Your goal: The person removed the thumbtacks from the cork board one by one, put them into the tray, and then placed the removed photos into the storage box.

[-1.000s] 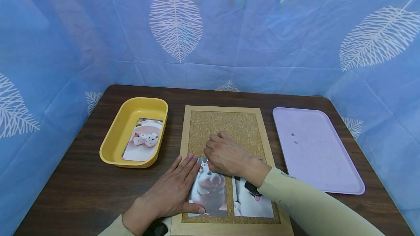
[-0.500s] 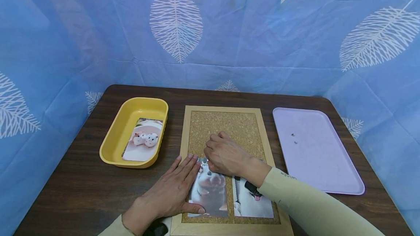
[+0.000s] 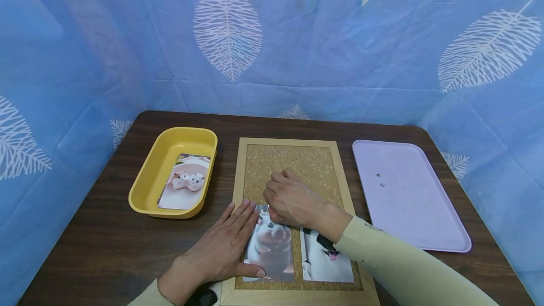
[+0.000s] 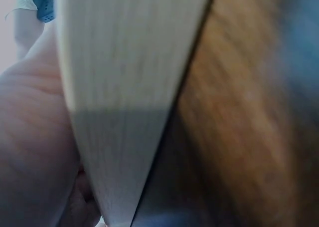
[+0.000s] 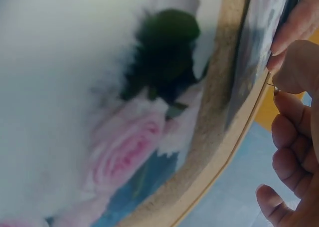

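Note:
A wood-framed corkboard lies on the table with two photos along its near half. My left hand lies spread over the board's left edge, fingers straight, with fingertips and thumb on the left photo of a pale furry animal. At that photo's top edge my right hand is curled. Its thumb and forefinger pinch a thumbtack, whose thin point shows in the right wrist view. The right photo, of a dog, is partly under the right forearm. The left wrist view shows the frame's side beside the palm.
On the left stands a yellow tray with a photo of white hamster-like figures inside. A lilac tray at the right bears two small metallic tacks. The dark wooden table ends at a blue leaf-patterned cloth behind.

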`<state>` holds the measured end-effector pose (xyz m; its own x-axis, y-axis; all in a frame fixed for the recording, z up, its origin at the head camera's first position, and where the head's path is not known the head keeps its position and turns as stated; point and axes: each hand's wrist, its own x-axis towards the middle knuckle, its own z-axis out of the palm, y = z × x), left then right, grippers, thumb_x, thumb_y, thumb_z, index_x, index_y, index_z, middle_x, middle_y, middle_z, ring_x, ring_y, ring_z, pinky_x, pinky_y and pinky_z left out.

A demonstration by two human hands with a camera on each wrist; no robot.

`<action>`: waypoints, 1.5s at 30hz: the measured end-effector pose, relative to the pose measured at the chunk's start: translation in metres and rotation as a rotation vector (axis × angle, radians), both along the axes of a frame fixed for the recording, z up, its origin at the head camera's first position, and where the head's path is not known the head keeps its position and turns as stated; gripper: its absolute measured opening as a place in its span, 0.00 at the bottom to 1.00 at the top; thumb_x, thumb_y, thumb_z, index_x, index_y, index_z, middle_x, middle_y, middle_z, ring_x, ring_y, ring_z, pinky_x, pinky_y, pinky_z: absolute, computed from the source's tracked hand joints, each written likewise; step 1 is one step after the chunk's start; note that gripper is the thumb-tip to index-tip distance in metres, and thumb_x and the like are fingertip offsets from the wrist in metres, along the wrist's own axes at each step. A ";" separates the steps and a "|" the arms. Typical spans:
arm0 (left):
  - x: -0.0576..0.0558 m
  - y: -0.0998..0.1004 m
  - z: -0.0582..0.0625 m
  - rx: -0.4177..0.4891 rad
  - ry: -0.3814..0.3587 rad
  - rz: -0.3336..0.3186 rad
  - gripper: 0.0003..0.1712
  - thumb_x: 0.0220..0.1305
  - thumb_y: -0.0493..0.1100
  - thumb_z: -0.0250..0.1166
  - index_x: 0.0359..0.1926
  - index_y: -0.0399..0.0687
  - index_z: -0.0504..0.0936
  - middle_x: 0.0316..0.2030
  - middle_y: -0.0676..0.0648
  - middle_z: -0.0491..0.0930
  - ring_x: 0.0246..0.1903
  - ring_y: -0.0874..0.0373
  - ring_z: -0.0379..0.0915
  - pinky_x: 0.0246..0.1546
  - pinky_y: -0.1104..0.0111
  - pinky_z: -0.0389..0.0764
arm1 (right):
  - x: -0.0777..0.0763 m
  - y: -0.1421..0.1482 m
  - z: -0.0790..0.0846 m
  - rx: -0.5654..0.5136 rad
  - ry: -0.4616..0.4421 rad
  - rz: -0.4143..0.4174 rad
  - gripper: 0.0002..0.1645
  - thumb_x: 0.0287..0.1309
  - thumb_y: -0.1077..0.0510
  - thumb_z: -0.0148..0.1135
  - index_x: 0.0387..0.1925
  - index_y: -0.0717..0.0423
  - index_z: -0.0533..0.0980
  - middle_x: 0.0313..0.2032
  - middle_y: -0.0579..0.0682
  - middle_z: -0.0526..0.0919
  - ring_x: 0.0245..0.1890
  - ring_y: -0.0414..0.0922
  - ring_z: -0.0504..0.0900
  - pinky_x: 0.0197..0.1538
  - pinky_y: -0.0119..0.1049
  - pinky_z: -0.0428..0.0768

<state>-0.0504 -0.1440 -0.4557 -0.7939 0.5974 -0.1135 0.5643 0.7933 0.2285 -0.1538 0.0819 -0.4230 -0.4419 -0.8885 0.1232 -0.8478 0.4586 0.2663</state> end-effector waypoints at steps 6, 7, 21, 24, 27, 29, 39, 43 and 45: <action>0.001 0.001 0.001 0.005 -0.025 0.007 0.71 0.58 0.90 0.48 0.84 0.42 0.53 0.84 0.41 0.49 0.84 0.47 0.39 0.83 0.47 0.44 | 0.002 0.005 0.009 -0.029 0.017 -0.004 0.10 0.61 0.47 0.65 0.31 0.48 0.78 0.32 0.43 0.82 0.38 0.46 0.73 0.47 0.43 0.73; 0.001 0.001 0.001 0.006 -0.023 0.008 0.71 0.58 0.90 0.49 0.84 0.42 0.53 0.84 0.41 0.49 0.84 0.47 0.39 0.83 0.47 0.44 | 0.002 0.006 0.011 -0.042 0.023 -0.005 0.10 0.60 0.47 0.66 0.31 0.48 0.78 0.32 0.43 0.82 0.38 0.46 0.73 0.46 0.43 0.73; 0.002 0.000 0.001 0.009 -0.058 0.013 0.71 0.58 0.90 0.49 0.85 0.43 0.51 0.85 0.42 0.47 0.85 0.48 0.37 0.84 0.47 0.42 | -0.002 0.098 0.023 -0.259 0.076 -0.122 0.05 0.51 0.57 0.66 0.25 0.50 0.76 0.26 0.45 0.77 0.31 0.47 0.69 0.39 0.42 0.63; 0.001 0.000 0.001 0.015 -0.072 0.020 0.72 0.57 0.90 0.49 0.85 0.44 0.51 0.85 0.43 0.46 0.85 0.49 0.36 0.84 0.47 0.41 | -0.006 0.132 0.022 -0.272 0.075 -0.211 0.05 0.48 0.58 0.67 0.25 0.50 0.77 0.25 0.45 0.77 0.31 0.49 0.70 0.38 0.44 0.64; 0.001 0.000 0.002 0.023 -0.084 0.025 0.72 0.57 0.90 0.49 0.85 0.44 0.50 0.85 0.43 0.46 0.85 0.49 0.36 0.84 0.47 0.41 | -0.011 0.165 0.020 -0.260 0.055 -0.337 0.06 0.47 0.58 0.69 0.24 0.51 0.77 0.24 0.46 0.76 0.30 0.50 0.71 0.37 0.46 0.66; 0.001 0.000 0.003 0.025 -0.089 0.028 0.72 0.56 0.90 0.50 0.85 0.44 0.50 0.85 0.43 0.46 0.85 0.49 0.36 0.84 0.47 0.41 | -0.013 0.185 0.018 -0.235 0.022 -0.431 0.07 0.47 0.58 0.71 0.23 0.51 0.77 0.23 0.46 0.76 0.30 0.50 0.71 0.38 0.48 0.66; -0.001 0.001 0.005 0.034 -0.108 0.045 0.74 0.54 0.90 0.52 0.85 0.45 0.50 0.85 0.43 0.46 0.85 0.48 0.37 0.84 0.47 0.40 | -0.014 0.243 -0.004 -0.109 -0.094 -0.678 0.09 0.50 0.54 0.71 0.24 0.52 0.79 0.25 0.49 0.81 0.32 0.53 0.75 0.33 0.49 0.68; -0.001 0.002 0.004 0.031 -0.103 0.043 0.73 0.54 0.90 0.52 0.85 0.45 0.51 0.85 0.43 0.46 0.85 0.48 0.37 0.84 0.48 0.40 | -0.013 0.246 -0.007 -0.089 -0.094 -0.705 0.09 0.51 0.56 0.71 0.22 0.52 0.78 0.24 0.50 0.81 0.32 0.54 0.76 0.33 0.50 0.70; -0.002 0.002 0.004 0.027 -0.096 0.041 0.73 0.53 0.90 0.52 0.85 0.45 0.52 0.85 0.43 0.46 0.85 0.48 0.37 0.84 0.48 0.40 | -0.013 0.246 -0.008 -0.087 -0.087 -0.710 0.09 0.51 0.57 0.70 0.22 0.53 0.79 0.24 0.50 0.81 0.31 0.54 0.76 0.32 0.50 0.71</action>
